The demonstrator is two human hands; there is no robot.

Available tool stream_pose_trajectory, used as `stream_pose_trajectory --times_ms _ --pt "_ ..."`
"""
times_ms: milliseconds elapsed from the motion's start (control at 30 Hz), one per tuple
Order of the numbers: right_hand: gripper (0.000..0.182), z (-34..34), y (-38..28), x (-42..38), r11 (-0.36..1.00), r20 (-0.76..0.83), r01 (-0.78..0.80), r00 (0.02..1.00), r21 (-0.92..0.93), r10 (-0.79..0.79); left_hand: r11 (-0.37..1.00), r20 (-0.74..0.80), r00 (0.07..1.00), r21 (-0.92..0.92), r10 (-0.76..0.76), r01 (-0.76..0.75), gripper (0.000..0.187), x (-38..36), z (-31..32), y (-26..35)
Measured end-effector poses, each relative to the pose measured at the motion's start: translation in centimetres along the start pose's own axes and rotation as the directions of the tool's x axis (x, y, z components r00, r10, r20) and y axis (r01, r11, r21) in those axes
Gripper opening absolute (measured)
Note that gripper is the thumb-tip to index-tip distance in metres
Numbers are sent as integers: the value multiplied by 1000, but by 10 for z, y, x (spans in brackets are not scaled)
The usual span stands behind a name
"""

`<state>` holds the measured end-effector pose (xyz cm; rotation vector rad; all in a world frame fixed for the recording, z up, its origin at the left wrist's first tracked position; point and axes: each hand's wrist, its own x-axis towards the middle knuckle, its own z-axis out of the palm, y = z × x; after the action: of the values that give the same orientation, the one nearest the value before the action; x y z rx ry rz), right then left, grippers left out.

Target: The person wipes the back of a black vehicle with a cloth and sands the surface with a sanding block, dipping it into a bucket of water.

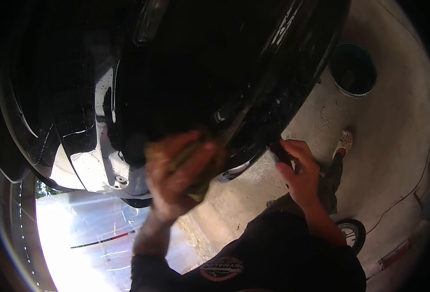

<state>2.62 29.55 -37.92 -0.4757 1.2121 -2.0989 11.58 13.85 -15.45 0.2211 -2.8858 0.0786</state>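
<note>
A glossy black car body [190, 73] with water drops fills the upper left and middle. My left hand [178, 170] presses a yellowish sponge or cloth [199, 190] against its dark panel; the hand is slightly blurred and its fingers lie over the thing. To the right, my right hand [300, 168] is at the lower edge of the car body, fingers curved and thumb apart, with a gap between them. I see nothing held in it, though its fingertips are partly in shadow.
A dark bucket [353, 70] stands on the concrete floor [390, 121] at the upper right. My shoe [345, 141] is below it. A small wheel [352, 233] is near the lower right, beside a thin cable [394, 207] on the floor. Bright sheeting [98, 233] lies lower left.
</note>
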Motion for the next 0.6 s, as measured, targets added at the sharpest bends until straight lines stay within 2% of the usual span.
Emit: stream_pose_trajectory --times_ms 33,67,133,167,267,333,433,567,600 --pt "47 -3 0 1 1000 -34 -20 999 -12 20 961 -20 991 250 130 -121 50 11 -12 -7" --pt "47 -6 0 1 1000 -41 -12 999 -18 12 845 -6 966 486 259 -224 39 21 -20 -15" --pt "48 -10 2 1 1000 -57 5 998 -28 -6 765 219 949 563 226 -312 27 32 -17 -37" --pt "47 -11 0 1 999 -55 -29 998 -28 27 722 326 926 592 191 -358 21 37 -13 -46" --pt "46 -12 2 -1 997 -31 29 999 -70 -32 690 334 896 575 292 -440 11 64 15 -52" --pt "46 -12 0 -3 995 -11 44 999 -86 -45 683 291 911 603 293 -412 17 98 36 -51" --pt "47 -13 -6 1 991 -17 67 997 -113 -70 600 202 871 655 448 -460 15 148 58 -56" --pt "48 -7 -15 8 991 -87 86 992 -102 -95 646 171 875 613 452 -454 14 160 54 -60" --pt "48 -2 -16 13 978 -98 141 983 -152 -157 668 188 885 595 425 -447 14 150 48 -60"
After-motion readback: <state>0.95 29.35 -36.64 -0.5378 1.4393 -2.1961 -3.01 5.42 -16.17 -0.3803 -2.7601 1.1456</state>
